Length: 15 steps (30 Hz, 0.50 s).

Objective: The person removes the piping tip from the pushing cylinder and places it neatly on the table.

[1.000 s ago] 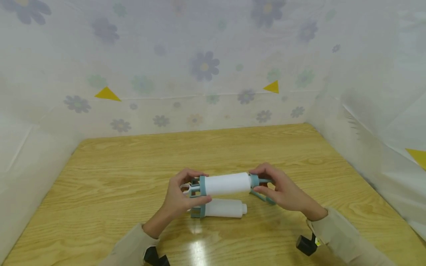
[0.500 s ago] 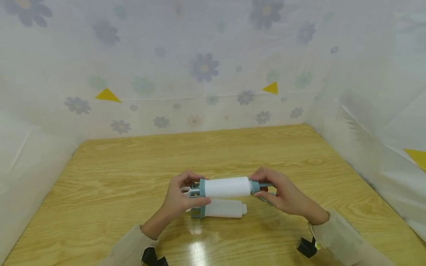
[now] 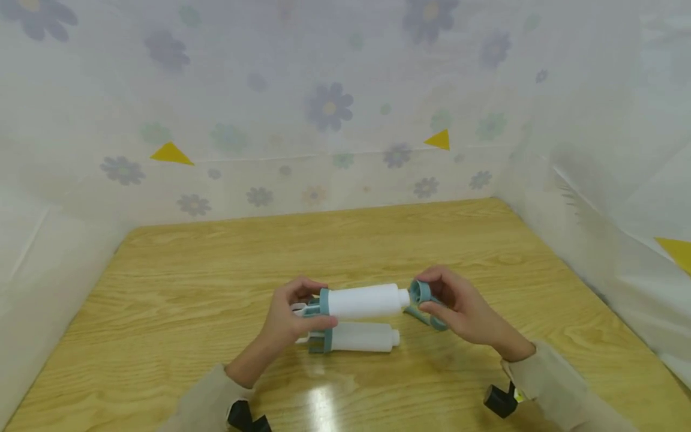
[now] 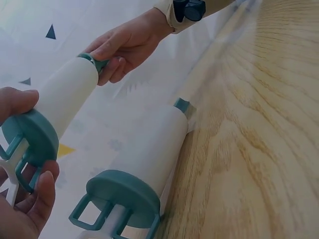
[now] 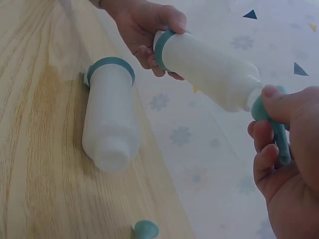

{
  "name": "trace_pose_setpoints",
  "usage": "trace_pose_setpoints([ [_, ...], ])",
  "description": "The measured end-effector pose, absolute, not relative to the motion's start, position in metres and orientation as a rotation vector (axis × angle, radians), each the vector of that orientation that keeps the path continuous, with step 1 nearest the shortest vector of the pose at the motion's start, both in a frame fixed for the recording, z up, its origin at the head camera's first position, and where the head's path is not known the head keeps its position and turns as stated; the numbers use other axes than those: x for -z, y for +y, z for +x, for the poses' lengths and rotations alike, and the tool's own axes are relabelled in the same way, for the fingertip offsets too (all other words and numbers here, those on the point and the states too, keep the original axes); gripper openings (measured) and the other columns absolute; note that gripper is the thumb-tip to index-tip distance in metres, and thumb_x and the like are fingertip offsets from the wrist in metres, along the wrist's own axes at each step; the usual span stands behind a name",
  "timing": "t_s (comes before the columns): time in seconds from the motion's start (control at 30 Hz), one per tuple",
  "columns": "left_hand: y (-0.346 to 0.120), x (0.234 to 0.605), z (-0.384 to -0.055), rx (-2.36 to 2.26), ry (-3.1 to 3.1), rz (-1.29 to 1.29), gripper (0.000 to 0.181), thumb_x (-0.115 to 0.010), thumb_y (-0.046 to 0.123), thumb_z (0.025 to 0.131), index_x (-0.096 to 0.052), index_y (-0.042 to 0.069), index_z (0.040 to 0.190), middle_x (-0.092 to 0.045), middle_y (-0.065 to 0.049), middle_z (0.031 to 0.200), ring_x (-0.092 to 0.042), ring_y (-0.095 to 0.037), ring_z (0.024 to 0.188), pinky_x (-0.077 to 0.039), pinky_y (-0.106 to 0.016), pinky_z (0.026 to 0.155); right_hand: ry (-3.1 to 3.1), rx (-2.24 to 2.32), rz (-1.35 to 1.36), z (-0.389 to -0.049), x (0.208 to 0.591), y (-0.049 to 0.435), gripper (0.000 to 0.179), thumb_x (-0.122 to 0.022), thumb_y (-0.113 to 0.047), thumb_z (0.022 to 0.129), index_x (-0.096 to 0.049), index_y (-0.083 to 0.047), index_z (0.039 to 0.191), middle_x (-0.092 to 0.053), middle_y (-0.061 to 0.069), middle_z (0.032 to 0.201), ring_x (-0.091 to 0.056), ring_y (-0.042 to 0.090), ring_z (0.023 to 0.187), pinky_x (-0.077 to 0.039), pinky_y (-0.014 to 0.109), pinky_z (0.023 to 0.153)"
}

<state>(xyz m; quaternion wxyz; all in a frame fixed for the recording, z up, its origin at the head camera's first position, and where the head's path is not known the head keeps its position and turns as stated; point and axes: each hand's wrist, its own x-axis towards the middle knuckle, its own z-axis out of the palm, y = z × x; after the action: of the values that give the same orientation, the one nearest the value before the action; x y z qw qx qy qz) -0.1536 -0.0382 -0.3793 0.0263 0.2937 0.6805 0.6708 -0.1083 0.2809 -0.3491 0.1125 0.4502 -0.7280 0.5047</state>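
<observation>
My left hand (image 3: pixel 291 318) grips the teal collar (image 3: pixel 324 302) of a white syringe-like tube (image 3: pixel 361 301), held above the table. A pale looped plunger handle (image 3: pixel 299 308) sticks out behind this collar, and the tube's narrower neck (image 3: pixel 403 298) points right, uncovered. Between thumb and fingers, my right hand (image 3: pixel 459 309) pinches a teal nozzle cap (image 3: pixel 422 292), its open end turned towards the neck with a small gap between. In the right wrist view the cap's thin stem (image 5: pixel 281 144) points down past the fingers.
A second white tube (image 3: pixel 363 337) with a teal collar lies on the wooden table (image 3: pixel 216 270), just in front of the held one. Another teal nozzle (image 3: pixel 426 319) lies partly behind my right hand. Flower-patterned sheeting (image 3: pixel 259 120) surrounds the table's far and side edges.
The nozzle cap sat on the tube's neck before; now it is off, shifted slightly right and tilted in my right hand. The neck shows. My left hand holds nearly the same place.
</observation>
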Motion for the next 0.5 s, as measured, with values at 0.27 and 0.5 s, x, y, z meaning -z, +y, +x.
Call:
trace_pose_setpoints([
  [0.27,-0.036,0.385,-0.142,-1.919,2.212,1.173,0.043,-0.086,0.011,0.068,-0.065,0.009,0.105,-0.07,-0.012,0.1,-0.063,-0.009,0.076,-0.054,-0.029,0.058,-2.186,-1.732,1.164,-0.103,0.346,0.284,0.023,-0.043,0.01,0.097,-0.043,0.013,0.12,-0.059,-0.004,0.107,-0.05,0.01,0.067,-0.041,0.029,0.049],
  [0.5,-0.041,0.395,-0.123,-1.705,2.446,1.361,0.047,-0.089,0.022,0.063,-0.066,0.019,0.103,-0.068,0.004,0.096,-0.056,-0.012,0.082,-0.051,-0.026,0.066,-2.243,-1.794,1.071,-0.099,0.346,0.287,0.018,-0.04,0.003,0.101,-0.043,0.013,0.115,-0.052,0.0,0.085,-0.035,0.021,0.056,-0.034,0.032,0.046],
])
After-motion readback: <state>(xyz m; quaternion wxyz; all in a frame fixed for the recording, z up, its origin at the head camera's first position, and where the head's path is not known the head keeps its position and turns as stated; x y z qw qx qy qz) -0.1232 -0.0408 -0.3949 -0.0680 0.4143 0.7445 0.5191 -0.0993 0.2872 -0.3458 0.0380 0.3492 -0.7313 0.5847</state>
